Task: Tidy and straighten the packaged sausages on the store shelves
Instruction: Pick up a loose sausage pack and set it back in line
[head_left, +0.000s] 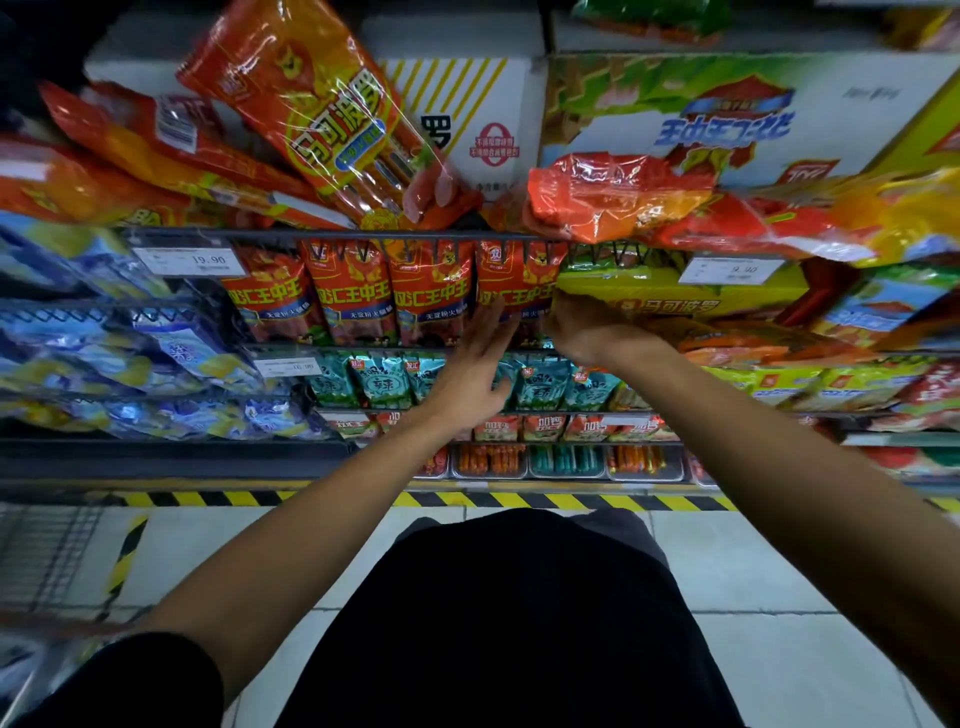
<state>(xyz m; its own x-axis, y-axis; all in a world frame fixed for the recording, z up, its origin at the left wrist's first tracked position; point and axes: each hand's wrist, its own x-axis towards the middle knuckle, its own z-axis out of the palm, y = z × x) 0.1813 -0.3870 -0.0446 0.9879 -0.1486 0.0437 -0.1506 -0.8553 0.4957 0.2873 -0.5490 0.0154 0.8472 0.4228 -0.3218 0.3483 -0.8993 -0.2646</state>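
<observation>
A row of red sausage packs (431, 296) stands upright behind a wire rail on the middle shelf. My left hand (480, 364) reaches up with straight fingers, and its fingertips touch the rightmost red pack (514, 291). Just to the right, my right hand (582, 325) curls round the left end of a yellow-green sausage pack (685, 299) that lies flat on the same shelf. On the shelf above, a big orange sausage pack (322, 109) leans tilted over other slumped orange packs (156, 156). A crumpled orange pack (613, 197) hangs over the rail.
Blue packs (156, 353) fill the left shelves and teal packs (384, 384) stand one shelf below my hands. Cartons (727, 114) stand at the top. Price tags (189, 260) clip onto the rails. A yellow-black floor stripe (519, 500) runs along the shelf base.
</observation>
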